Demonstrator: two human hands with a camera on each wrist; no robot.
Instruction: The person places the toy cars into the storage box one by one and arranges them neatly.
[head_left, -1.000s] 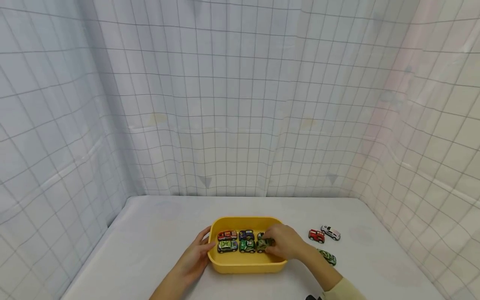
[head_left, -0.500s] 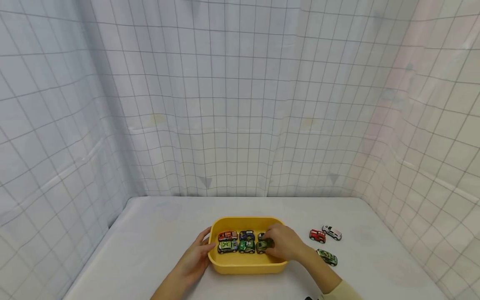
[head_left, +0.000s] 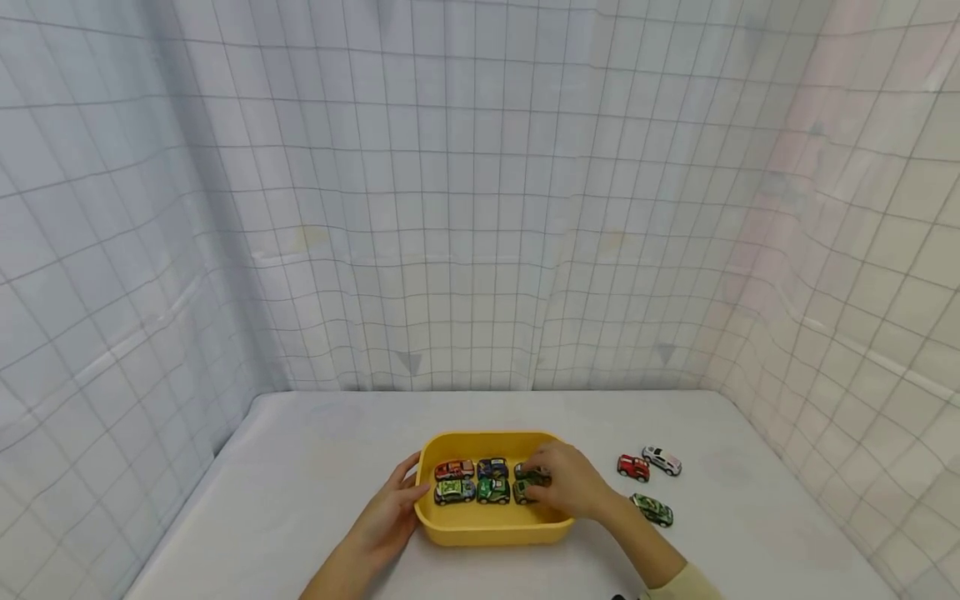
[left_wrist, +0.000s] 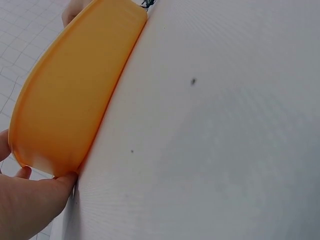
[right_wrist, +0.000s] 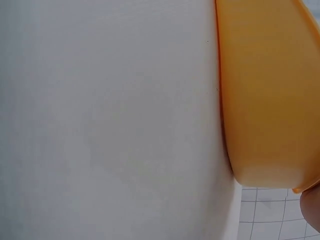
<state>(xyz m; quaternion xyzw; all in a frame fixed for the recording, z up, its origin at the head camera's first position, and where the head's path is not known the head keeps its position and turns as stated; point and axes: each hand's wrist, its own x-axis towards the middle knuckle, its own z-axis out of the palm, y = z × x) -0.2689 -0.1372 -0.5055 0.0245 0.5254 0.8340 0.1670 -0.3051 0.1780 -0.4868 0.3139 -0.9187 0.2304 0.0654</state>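
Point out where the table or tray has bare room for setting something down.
Free: the table left of the left hand, the strip behind the yellow tray, and the tray's near floor before the car rows. Crowded: the tray's right end under the right hand, and the three loose cars.

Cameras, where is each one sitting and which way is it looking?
Head: up on the person's head, looking forward and down at the white table, the yellow plastic tray of toy cars and both hands, left hand and right hand.
Left wrist: low by the table, looking along the tray's outer wall; fingertips show.
Right wrist: low, facing the tray's other side; a bit of finger shows.
All three share the tray and table.
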